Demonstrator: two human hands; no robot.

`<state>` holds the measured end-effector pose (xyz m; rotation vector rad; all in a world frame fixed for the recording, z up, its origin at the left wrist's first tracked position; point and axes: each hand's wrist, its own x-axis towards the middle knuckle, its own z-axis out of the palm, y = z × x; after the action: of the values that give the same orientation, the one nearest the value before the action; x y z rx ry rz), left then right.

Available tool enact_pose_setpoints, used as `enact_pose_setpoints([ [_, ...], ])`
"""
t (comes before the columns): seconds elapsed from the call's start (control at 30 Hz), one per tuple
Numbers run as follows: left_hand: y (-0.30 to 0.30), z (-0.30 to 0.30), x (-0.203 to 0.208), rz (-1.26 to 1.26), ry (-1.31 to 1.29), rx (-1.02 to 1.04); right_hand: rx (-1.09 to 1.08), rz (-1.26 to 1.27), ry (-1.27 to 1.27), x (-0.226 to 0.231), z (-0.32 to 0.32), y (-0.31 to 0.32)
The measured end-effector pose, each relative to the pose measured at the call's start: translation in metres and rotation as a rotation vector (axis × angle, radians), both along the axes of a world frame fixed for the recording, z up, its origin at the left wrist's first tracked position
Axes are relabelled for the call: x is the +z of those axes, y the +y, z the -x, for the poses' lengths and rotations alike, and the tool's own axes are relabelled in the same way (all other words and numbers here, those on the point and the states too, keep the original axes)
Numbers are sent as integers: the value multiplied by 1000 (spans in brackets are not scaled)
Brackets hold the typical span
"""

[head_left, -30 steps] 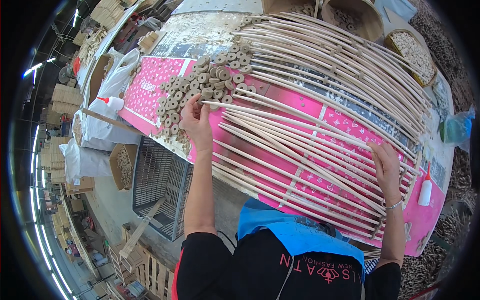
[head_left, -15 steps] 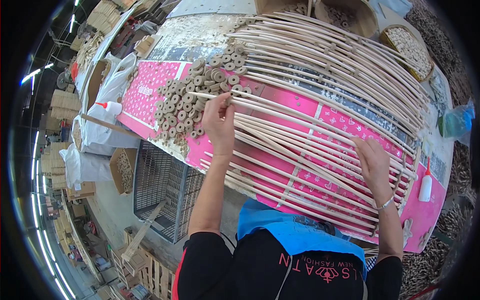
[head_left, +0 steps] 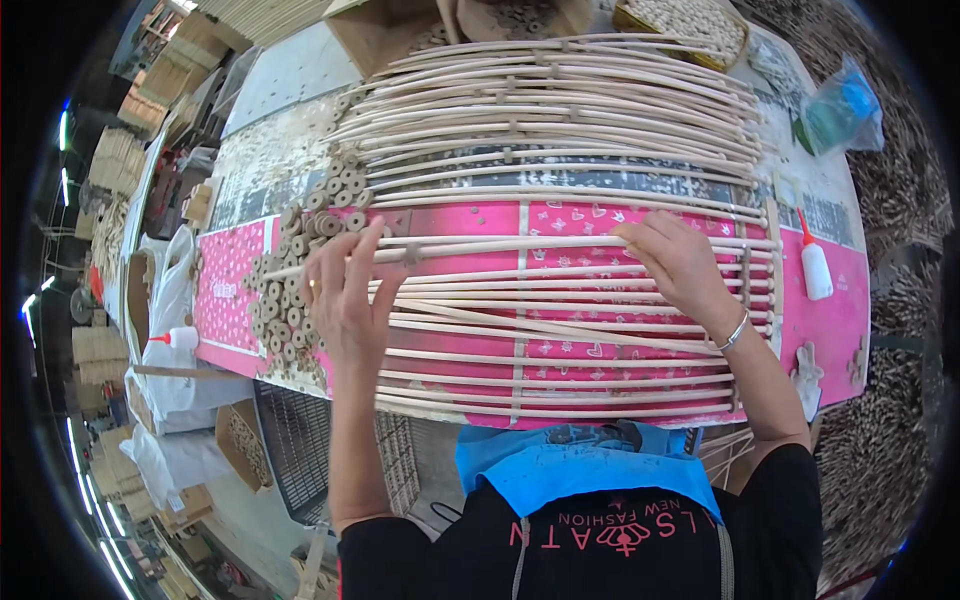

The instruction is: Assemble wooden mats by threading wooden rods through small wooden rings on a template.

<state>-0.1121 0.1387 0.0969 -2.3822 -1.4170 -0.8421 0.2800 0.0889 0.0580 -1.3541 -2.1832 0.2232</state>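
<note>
A long pale wooden rod (head_left: 540,243) lies crosswise over the pink table covering. My right hand (head_left: 680,260), a bracelet at its wrist, pinches this rod right of its middle. A small brown disc (head_left: 411,256) sits around the rod toward its left part. My left hand (head_left: 345,290) is over the rod's left end, its thumb and index finger apart; the rod passes behind it and its tip shows at the left. Beside and beneath that hand is a heap of brown discs with centre holes (head_left: 272,318). Several more rods (head_left: 560,380) lie in rows nearer to me.
More rods carrying discs (head_left: 560,95) are stacked at the far side. A white glue bottle with a red tip (head_left: 817,270) lies at the right, another bottle (head_left: 178,338) at the left edge. A basket of pale pieces (head_left: 690,25) stands far right; a grey crate (head_left: 300,440) is below the table.
My view has turned, so the table sits straighter. My left hand has gone from pinching near the rod's left part to being spread over its end. A disc now shows on the rod.
</note>
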Motion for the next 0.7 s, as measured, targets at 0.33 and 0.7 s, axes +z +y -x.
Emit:
enact_pose_setpoints([
  [0.33,-12,-39,2,433,11,-280,-164,-12,523,23,45,-59],
  [0.7,-48,-69,-14,463,14,-281,32,718,1595,-53,145,-42],
])
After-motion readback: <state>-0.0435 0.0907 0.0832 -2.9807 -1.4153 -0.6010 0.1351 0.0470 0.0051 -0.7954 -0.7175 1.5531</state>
